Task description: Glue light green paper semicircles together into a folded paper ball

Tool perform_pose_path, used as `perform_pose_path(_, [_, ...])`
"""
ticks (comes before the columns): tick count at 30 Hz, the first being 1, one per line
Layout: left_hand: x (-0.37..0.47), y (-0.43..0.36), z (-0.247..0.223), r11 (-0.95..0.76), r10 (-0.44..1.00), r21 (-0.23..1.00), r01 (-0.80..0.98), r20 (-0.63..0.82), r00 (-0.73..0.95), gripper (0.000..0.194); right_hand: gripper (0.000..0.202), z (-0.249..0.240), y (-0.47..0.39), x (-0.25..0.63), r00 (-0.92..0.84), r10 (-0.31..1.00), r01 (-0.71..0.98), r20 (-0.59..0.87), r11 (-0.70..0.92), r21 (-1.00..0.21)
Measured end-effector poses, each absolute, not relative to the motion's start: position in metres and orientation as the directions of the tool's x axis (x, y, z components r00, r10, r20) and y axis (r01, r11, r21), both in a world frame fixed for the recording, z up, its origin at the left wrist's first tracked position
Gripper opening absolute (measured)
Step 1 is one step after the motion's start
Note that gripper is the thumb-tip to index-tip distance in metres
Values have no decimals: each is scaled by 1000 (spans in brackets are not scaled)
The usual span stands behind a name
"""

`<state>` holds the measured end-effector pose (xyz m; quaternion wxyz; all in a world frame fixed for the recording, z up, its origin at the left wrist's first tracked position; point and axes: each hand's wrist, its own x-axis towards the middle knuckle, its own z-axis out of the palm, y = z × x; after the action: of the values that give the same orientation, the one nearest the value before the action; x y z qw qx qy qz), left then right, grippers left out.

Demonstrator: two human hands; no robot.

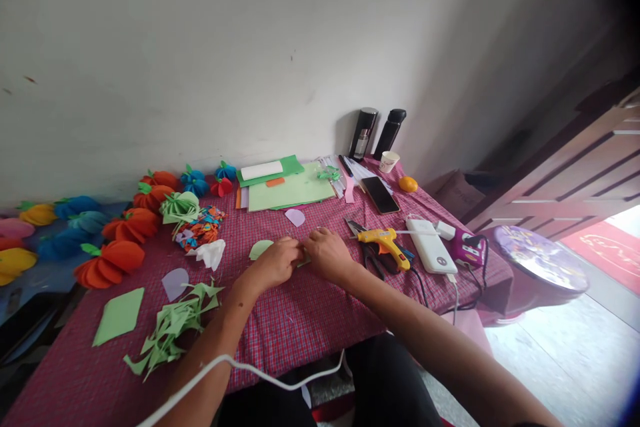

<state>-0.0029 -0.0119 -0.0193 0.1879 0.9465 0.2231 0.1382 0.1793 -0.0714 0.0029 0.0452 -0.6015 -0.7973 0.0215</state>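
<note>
My left hand and my right hand meet low over the middle of the checked tablecloth, fingertips nearly touching. Between them shows a sliver of light green paper, mostly hidden under the fingers. The fingers of both hands are closed on it. Just left of my left hand lies a rounded light green paper piece. A lilac paper piece rests a little beyond the hands. To the right of my right hand, a yellow hot glue gun lies across black-handled scissors.
Paper pumpkins crowd the left side, near green scraps and colourful clippings. Paper sheets lie at the back. A phone, power bank, paper cup and bottles stand or lie rightward. A white cable hangs in front.
</note>
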Motion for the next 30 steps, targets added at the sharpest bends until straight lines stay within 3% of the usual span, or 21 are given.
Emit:
perform_pose_path(6, [-14,-10,-18,-849,388,437,296,138,911,35,27,-10,-100,184,-373,924,924,85,378,-54])
perform_pose_path(12, [-18,-14,-15,-827,452,428,365,120,884,42,42,-18,-117,186,-366,924,923,112,375,-82])
perform_pose_path(20, [-19,-20,-3,-850,455,350,393,117,883,38,47,-11,-105,180,-361,929,922,79,369,-122])
perform_pose_path(30, [-20,-20,-10,-839,488,347,420,136,862,36,51,-21,-108,187,-361,930,922,63,366,-128])
